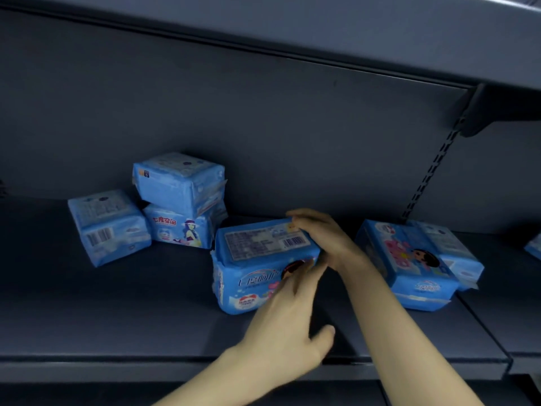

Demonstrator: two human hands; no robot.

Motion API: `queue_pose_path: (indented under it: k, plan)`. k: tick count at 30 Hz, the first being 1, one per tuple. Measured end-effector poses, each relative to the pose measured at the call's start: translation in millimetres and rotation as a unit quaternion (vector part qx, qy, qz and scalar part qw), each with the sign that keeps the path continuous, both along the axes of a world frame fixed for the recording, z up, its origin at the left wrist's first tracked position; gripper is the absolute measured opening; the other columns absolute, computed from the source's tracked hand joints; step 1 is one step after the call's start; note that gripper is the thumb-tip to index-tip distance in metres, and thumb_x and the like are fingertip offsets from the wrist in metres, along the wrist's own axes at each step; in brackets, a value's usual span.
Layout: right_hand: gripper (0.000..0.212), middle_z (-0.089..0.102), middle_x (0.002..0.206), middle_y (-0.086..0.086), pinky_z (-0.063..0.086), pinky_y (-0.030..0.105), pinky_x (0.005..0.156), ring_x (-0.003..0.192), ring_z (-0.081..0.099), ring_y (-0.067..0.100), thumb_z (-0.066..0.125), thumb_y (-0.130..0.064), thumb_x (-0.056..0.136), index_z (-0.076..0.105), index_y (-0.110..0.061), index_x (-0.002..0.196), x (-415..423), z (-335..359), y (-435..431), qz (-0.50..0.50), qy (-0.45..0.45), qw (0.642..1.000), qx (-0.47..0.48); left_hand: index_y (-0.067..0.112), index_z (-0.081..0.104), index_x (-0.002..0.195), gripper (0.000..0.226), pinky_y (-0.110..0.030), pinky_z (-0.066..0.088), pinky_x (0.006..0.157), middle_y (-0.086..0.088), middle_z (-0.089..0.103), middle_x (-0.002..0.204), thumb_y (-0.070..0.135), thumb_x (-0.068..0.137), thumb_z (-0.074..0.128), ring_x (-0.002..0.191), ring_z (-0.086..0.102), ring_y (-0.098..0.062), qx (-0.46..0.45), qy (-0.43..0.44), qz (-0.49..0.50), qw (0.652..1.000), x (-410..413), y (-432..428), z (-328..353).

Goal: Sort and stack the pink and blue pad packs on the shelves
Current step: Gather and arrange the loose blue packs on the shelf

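A blue pad pack lies on the dark shelf near the middle, barcode label facing up. My right hand grips its right end, fingers curled over the top back edge. My left hand reaches in from below, its straight fingers touching the pack's front face. To the left sit a single blue pack and a stack of two blue packs, a tilted upper pack on a lower pack. On the right, two more blue packs lean together. No pink pack is in view.
The shelf above overhangs closely. A slotted upright and bracket stand at the back right. Part of another blue pack shows at the right edge on the neighbouring shelf board. The shelf's front lip runs below my forearms.
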State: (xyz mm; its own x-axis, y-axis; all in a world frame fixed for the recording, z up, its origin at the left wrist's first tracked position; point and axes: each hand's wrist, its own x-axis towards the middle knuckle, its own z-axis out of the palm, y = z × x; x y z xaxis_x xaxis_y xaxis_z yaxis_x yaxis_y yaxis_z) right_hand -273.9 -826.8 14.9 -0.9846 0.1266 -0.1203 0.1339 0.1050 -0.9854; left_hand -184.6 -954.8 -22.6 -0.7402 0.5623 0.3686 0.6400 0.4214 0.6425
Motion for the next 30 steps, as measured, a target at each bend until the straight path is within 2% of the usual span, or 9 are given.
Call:
queue_pose_path:
  k: [3, 8, 12, 15, 18, 23, 25, 27, 30]
  plan:
    - [0.015, 0.061, 0.087, -0.002, 0.044, 0.012, 0.067, 0.072, 0.055, 0.002, 0.052, -0.005, 0.091, 0.063, -0.008, 0.102, 5.1, 1.0, 1.0, -0.032, 0.075, 0.995, 0.066, 0.028, 0.045, 0.13, 0.057, -0.009, 0.032, 0.098, 0.007, 0.05, 0.128, 0.032, 0.074, 0.054, 0.117, 0.044, -0.003, 0.069, 0.071, 0.034, 0.995, -12.5, -18.5, 5.6]
    - [0.033, 0.058, 0.111, -0.01, 0.038, 0.01, 0.088, 0.107, 0.052, 0.0, 0.063, -0.021, 0.086, 0.06, -0.017, 0.119, 24.4, 7.1, 5.0, 0.024, 0.176, 0.947, 0.267, 0.026, 0.053, 0.112, 0.041, -0.011, 0.044, 0.084, 0.019, 0.05, 0.112, 0.026, 0.071, 0.055, 0.103, 0.048, 0.012, 0.168, 0.15, 0.109, 0.968, -32.6, -50.0, 11.4]
    - [0.066, 0.038, 0.14, -0.01, 0.023, 0.015, 0.104, 0.131, 0.03, 0.005, 0.073, -0.037, 0.073, 0.049, -0.024, 0.133, 38.5, 7.8, -1.9, 0.147, 0.165, 0.897, 0.382, 0.017, 0.058, 0.113, 0.047, -0.014, 0.042, 0.085, 0.007, 0.051, 0.114, 0.033, 0.069, 0.056, 0.106, 0.045, 0.007, 0.155, 0.156, 0.172, 0.96, -39.4, -63.7, 8.7]
    - [0.07, 0.022, 0.153, -0.007, 0.014, 0.016, 0.105, 0.14, 0.012, 0.013, 0.072, -0.025, 0.077, 0.041, -0.027, 0.139, 44.3, 3.7, -9.4, 0.173, 0.136, 0.863, 0.455, 0.018, 0.051, 0.121, 0.057, -0.003, 0.029, 0.095, 0.005, 0.043, 0.122, 0.035, 0.067, 0.06, 0.114, 0.039, -0.001, 0.149, 0.139, 0.203, 0.958, -40.5, -70.6, 5.5]
    - [0.068, 0.014, 0.155, -0.005, 0.008, 0.021, 0.11, 0.143, 0.003, 0.017, 0.067, -0.019, 0.08, 0.037, -0.029, 0.14, 46.7, -0.7, -13.7, 0.149, 0.137, 0.86, 0.468, 0.018, 0.04, 0.134, 0.078, 0.004, 0.019, 0.094, 0.002, 0.036, 0.131, 0.015, 0.067, 0.08, 0.123, 0.034, -0.008, 0.145, 0.075, 0.239, 0.957, -40.2, -72.9, -0.7]
    - [0.064, -0.009, 0.156, -0.003, 0.007, 0.031, 0.114, 0.143, -0.012, 0.023, 0.066, -0.018, 0.082, 0.04, -0.033, 0.138, 49.3, -10.7, -16.5, 0.112, 0.136, 0.88, 0.441, 0.025, 0.012, 0.148, 0.101, -0.031, 0.032, 0.107, 0.003, 0.032, 0.149, 0.021, 0.072, 0.077, 0.134, 0.035, -0.016, 0.154, -0.104, 0.236, 0.954, -45.1, -75.5, -19.5]
    - [0.063, -0.012, 0.156, -0.003, 0.008, 0.03, 0.114, 0.144, -0.011, 0.021, 0.066, -0.017, 0.082, 0.041, -0.033, 0.137, 50.8, -12.0, -17.2, 0.105, 0.133, 0.892, 0.419, 0.024, 0.01, 0.149, 0.094, -0.026, 0.042, 0.093, 0.004, 0.048, 0.136, 0.021, 0.078, 0.072, 0.123, 0.05, -0.018, 0.14, -0.126, 0.223, 0.957, -44.9, -73.2, -26.0]
    - [0.063, -0.008, 0.156, 0.0, 0.014, 0.018, 0.109, 0.144, -0.001, 0.017, 0.067, -0.016, 0.081, 0.042, -0.032, 0.137, 51.7, -12.0, -17.1, 0.1, 0.142, 0.896, 0.409, 0.02, 0.011, 0.149, 0.086, -0.02, 0.041, 0.079, 0.002, 0.058, 0.124, 0.019, 0.083, 0.066, 0.11, 0.058, -0.017, 0.128, -0.125, 0.219, 0.959, -43.0, -68.4, -31.3]
    - [0.064, 0.004, 0.157, 0.001, 0.019, 0.012, 0.101, 0.142, 0.012, 0.011, 0.068, -0.017, 0.08, 0.043, -0.032, 0.136, 52.3, -12.0, -17.3, 0.097, 0.15, 0.893, 0.414, 0.016, 0.007, 0.149, 0.082, -0.018, 0.04, 0.081, 0.0, 0.057, 0.126, 0.017, 0.087, 0.06, 0.107, 0.055, -0.01, 0.131, -0.124, 0.208, 0.961, -43.4, -64.5, -35.5]
